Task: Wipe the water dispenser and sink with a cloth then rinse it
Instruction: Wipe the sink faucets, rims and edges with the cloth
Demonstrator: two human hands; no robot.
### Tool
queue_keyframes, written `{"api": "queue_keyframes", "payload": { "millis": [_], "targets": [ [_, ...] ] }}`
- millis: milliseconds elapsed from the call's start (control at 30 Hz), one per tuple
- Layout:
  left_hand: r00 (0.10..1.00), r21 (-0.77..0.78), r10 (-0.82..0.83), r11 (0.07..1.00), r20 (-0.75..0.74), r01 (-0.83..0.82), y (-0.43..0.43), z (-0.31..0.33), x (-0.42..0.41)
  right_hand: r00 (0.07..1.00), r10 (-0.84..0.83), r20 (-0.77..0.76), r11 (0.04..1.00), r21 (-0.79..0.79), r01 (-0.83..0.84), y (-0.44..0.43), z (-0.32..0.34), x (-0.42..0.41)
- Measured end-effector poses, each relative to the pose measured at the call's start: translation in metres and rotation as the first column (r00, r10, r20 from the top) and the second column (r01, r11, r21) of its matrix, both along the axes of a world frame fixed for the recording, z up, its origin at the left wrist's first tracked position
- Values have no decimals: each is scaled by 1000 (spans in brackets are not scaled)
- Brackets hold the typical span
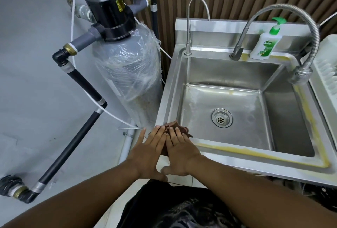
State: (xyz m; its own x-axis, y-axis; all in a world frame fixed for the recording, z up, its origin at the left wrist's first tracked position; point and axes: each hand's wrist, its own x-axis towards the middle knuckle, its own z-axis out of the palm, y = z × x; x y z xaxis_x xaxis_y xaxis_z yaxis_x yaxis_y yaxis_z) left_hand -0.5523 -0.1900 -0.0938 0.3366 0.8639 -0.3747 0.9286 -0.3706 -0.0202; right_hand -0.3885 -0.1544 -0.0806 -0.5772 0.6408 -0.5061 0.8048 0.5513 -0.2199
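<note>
Left hand (pixel 148 152) and right hand (pixel 179 153) press flat a cloth (pixel 179 129) on sink (pixel 237 156) corner

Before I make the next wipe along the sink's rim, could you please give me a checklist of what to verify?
1. Cloth under control: ok. The left hand and right hand press flat on the brown cloth at the sink's near left corner.
2. Near rim clean: not ok. A yellow residue runs along it, to the right of the hands.
3. Soap bottle out of the path: ok. It stands upright on the back ledge.
4. Drain uncovered for rinsing: ok.
5. Flexible tap off: ok. No water shows.
6. Cloth damp enough: cannot tell.
</note>
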Motion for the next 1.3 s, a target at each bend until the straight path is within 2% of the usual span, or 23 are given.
{"api": "queue_keyframes", "payload": {
  "millis": [267, 533, 767, 1067, 1200, 1300],
  "targets": [
    [997, -49, -76, 996, 30, 78, 23, 3, -18, 994, -104, -34, 994, 8, 105, 3, -3, -13],
    [997, -4, 17, 1000, 71, -17, -7, -6, 6, 997, -1, -82, 995, 98, 9, -10, -10, 14],
    [984, -4, 112, 994, 136, -112, -27, -6, 68, 993, 61, -99, 992, 112, -50, -16, -6, 73],
    [989, 39, 64, 997, 131, -69, -37, -10, 154, 996, 55, -68, 989, 140, -46, -28, -4, 163],
    [972, 69, 8, 997, 236, -25, -30, -1, 157, 986, -24, -166, 993, 112, 43, -30, 1, 175],
    [962, 161, -116, 984, 249, 77, -6, -2, 144, 952, -142, -270, 977, 118, 179, -28, 2, 171]
  ]
}}
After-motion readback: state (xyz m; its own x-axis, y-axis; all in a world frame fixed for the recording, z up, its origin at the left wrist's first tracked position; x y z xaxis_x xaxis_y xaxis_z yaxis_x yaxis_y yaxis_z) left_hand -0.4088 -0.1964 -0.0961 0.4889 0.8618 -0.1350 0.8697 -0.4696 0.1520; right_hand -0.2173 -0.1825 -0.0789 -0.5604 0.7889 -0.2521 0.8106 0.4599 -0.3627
